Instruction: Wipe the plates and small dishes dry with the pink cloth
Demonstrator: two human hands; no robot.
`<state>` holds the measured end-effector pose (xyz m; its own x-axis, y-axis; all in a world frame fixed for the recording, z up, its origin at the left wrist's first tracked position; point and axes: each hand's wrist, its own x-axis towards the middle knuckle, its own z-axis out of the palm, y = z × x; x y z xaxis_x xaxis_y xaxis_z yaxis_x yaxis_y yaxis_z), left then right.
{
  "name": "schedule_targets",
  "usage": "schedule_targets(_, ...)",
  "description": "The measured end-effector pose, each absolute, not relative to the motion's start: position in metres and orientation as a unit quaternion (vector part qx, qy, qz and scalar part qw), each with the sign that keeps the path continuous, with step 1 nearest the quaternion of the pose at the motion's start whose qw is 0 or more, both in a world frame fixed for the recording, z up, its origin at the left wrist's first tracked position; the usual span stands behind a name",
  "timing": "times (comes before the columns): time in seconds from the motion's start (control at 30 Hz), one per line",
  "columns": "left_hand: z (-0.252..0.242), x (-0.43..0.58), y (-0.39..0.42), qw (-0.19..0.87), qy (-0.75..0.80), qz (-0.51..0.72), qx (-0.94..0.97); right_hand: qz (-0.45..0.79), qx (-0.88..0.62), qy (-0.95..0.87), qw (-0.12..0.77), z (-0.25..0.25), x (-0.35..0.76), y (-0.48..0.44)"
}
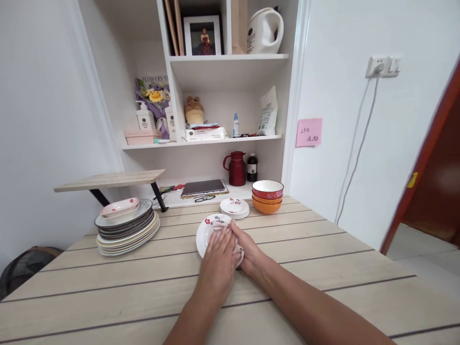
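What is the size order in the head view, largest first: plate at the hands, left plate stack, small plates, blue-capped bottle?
1. Left plate stack
2. Plate, partly covered but wider than the small plates
3. Small plates
4. Blue-capped bottle

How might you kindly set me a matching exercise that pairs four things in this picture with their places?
Things:
1. red jug
2. pink note
3. bowls
4. larger flowered plate

Places:
A. stacked on the table
B. under the left hand
C. on the wall
D. beside the dark bottle

Pairs: 1-D, 2-C, 3-A, 4-B
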<state>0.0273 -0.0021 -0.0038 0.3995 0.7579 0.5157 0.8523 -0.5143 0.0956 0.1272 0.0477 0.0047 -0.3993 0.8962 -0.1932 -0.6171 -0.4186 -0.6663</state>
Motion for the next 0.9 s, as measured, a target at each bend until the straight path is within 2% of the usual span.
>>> schedule_targets(0.17,0.0,0.017,0.0,0.063,-0.5,-0.284,-0.816,0.822,-0.247,-0.281,0.43,0.006,0.126,0.042)
schedule_targets(0.37,-0.007,0.023,0.008,0.129,-0.573,-0.305,-0.75,0.83,-0.21,-0.312,0.411,0.007,0.121,0.037)
schedule_targets(0.73,-0.008,0.014,0.015,0.187,-0.681,-0.303,-0.64,0.795,-0.216,-0.302,0.48,0.003,0.115,0.039)
schedule_targets(0.9,-0.015,0.012,0.013,0.167,-0.629,-0.298,-0.698,0.809,-0.218,-0.246,0.487,0.006,0.118,0.043)
